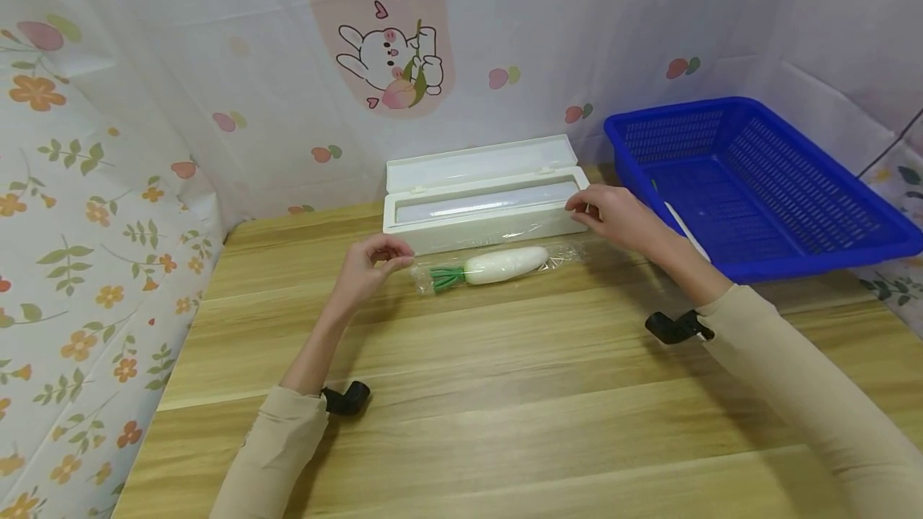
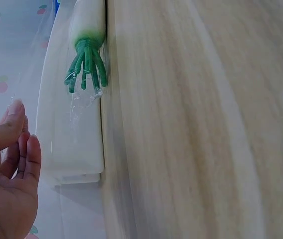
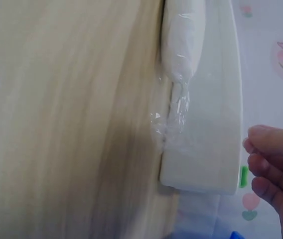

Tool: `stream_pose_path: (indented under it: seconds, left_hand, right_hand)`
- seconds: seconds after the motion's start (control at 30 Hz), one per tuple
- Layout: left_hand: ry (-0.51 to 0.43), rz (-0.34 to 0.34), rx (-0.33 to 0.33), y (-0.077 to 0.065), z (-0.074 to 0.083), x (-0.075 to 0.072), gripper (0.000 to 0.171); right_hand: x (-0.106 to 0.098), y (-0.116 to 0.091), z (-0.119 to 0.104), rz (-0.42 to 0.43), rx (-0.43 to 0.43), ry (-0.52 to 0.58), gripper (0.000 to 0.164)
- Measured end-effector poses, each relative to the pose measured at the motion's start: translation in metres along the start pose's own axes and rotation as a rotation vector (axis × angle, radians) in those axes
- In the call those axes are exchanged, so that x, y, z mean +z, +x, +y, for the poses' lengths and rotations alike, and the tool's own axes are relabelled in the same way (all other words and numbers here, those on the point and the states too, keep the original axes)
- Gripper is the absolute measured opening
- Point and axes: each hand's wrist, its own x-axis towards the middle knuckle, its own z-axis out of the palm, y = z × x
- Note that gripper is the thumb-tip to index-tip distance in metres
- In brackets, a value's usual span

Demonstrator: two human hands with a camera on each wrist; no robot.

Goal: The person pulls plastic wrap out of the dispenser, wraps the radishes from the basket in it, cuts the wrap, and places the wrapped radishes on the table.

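Observation:
A white radish with green stems (image 1: 505, 264) lies on the table, with clear cling film (image 3: 181, 107) around it, crinkled past both ends. Behind it stands a long white cling film box (image 1: 490, 235), its lid (image 1: 479, 164) raised and a roll (image 1: 476, 207) inside. My left hand (image 1: 369, 267) pinches the film between thumb and fingertips, left of the box's front corner. At the box's right end, my right hand (image 1: 613, 215) pinches the film's other side, thumb against fingers. The sheet shows faintly across the box front between both hands.
To the right stands a blue plastic basket (image 1: 815, 259), with a thin white strip (image 1: 687, 232) at its near left side. A patterned cloth (image 1: 519, 38) hangs behind the wooden table (image 1: 476, 407). Black camera mounts (image 1: 346, 399) sit at both wrists.

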Motion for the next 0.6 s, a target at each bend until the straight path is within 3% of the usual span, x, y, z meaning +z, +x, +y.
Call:
stream_pose_path:
  seconds: [0.23, 0.6]
  left_hand:
    - [0.023, -0.043, 0.039, -0.006, 0.006, 0.000, 0.006]
    - [0.107, -0.138, 0.037, -0.014, 0.004, -0.003, 0.008]
  right_hand:
    - [0.005, -0.010, -0.003, 0.073, -0.062, 0.006, 0.009]
    - [0.016, -0.028, -0.003, 0.091, -0.135, 0.031, 0.016]
